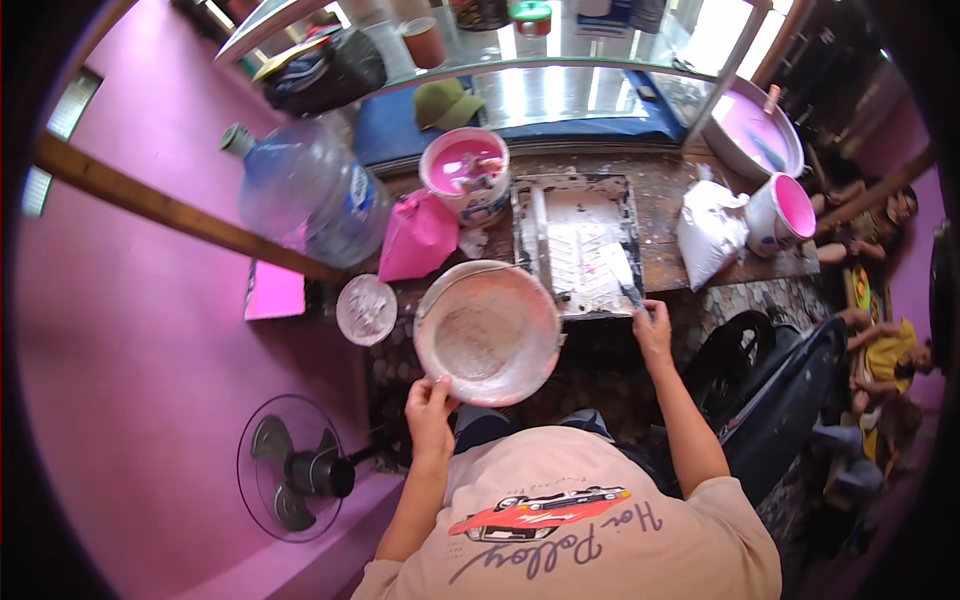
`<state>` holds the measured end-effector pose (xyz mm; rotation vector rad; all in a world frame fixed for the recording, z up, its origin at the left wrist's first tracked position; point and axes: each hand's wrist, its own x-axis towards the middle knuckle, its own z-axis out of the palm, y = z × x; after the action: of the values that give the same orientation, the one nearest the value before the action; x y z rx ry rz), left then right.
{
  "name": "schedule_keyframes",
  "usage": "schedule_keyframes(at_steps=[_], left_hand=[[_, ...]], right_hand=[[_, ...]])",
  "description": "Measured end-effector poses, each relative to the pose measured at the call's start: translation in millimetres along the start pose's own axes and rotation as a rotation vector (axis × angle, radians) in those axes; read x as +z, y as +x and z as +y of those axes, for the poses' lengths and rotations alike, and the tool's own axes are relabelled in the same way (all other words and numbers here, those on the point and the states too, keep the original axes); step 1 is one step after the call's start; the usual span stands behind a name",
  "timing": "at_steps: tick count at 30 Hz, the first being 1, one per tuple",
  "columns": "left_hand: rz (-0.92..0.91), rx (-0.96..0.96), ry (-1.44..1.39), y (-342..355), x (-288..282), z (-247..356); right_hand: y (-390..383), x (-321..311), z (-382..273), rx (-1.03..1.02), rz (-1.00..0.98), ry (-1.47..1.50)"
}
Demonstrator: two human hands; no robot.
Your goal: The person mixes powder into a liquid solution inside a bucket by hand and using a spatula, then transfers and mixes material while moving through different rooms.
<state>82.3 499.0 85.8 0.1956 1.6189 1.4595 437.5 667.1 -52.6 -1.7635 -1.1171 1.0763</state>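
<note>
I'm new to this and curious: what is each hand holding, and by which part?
The left hand holds the bucket by its near rim; the right hand holds a white-coated brush or scraper by its handle.

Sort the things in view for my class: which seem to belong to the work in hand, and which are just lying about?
Likely part of the work:
bucket, rim in the left hand
brush, in the right hand
tray coated with white paint
pail of pink paint

Probably just lying about:
green cap
large clear bottle
fan
brown cup
</note>
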Motion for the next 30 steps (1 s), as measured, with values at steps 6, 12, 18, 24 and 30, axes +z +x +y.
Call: schedule_keyframes(at_steps=[6, 12, 18, 24, 30], left_hand=[[-0.03, 0.006, -0.051, -1.4, -1.6, 0.3], [-0.081, 0.09, -0.08, 2.9, -3.7, 0.8], [-0.111, 0.086, -0.147, 8.4, -17.5, -8.4], [-0.097, 0.082, -0.141, 16.6, -41.4, -21.5], [-0.107, 0.099, -0.079, 11.9, -47.8, -19.0]], right_hand=[[-24.3, -4.7, -26.4, -0.089, -0.045, 0.124], [-54.5, -7.4, -52.2, -0.102, -0.05, 0.116], [-81.8, -24.1, -70.1, -0.13, -0.047, 0.055], [-116.5, -35.7, -69.9, -0.215, -0.042, -0.017], [-126.5, -44.6, -70.9, -0.216, -0.059, 0.071]])
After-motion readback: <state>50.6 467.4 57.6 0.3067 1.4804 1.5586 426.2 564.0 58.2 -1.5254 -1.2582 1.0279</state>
